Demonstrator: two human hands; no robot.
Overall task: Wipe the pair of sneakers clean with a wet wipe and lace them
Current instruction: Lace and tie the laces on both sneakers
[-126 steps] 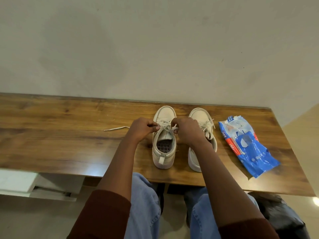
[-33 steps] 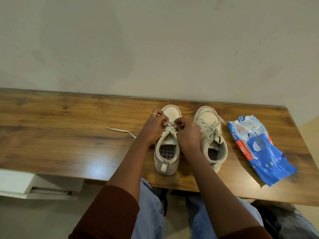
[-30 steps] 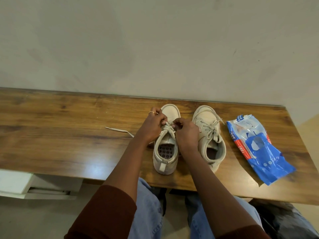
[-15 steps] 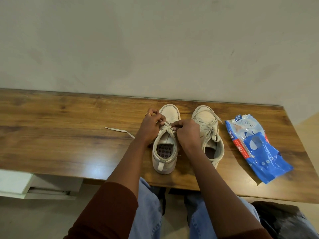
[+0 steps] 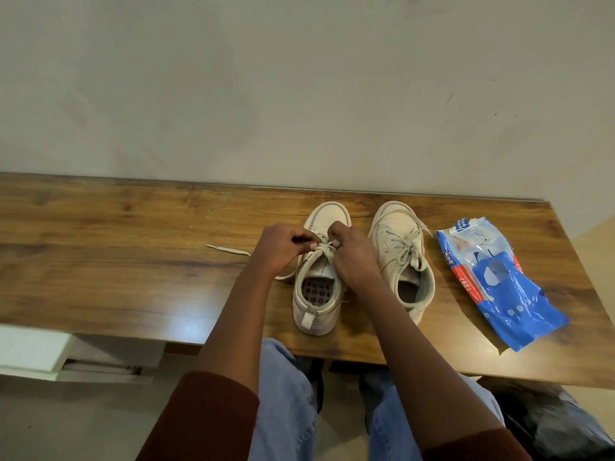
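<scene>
Two off-white sneakers stand side by side on the wooden table point(image 5: 100, 247), toes toward the wall. Over the left sneaker point(image 5: 316, 294) both hands work the lace point(image 5: 324, 250). My left hand point(image 5: 283, 247) pinches one lace strand at the tongue. My right hand point(image 5: 352, 254) pinches the other strand just opposite. A loose lace end point(image 5: 228, 249) trails left across the wood. The right sneaker point(image 5: 402, 257) is laced, its lace ends lying loose over its top. My hands hide the left sneaker's eyelets.
A blue wet wipe pack point(image 5: 496, 281) lies right of the sneakers, near the table's right end. The wall runs close behind the table. My knees in blue jeans point(image 5: 286, 394) sit under the near edge. A white shelf point(image 5: 40, 354) shows at lower left.
Both hands have stayed at the left sneaker's lace, their fingers shifting slightly at the crossing near the tongue. The sneakers and the wipe pack have not moved on the table.
</scene>
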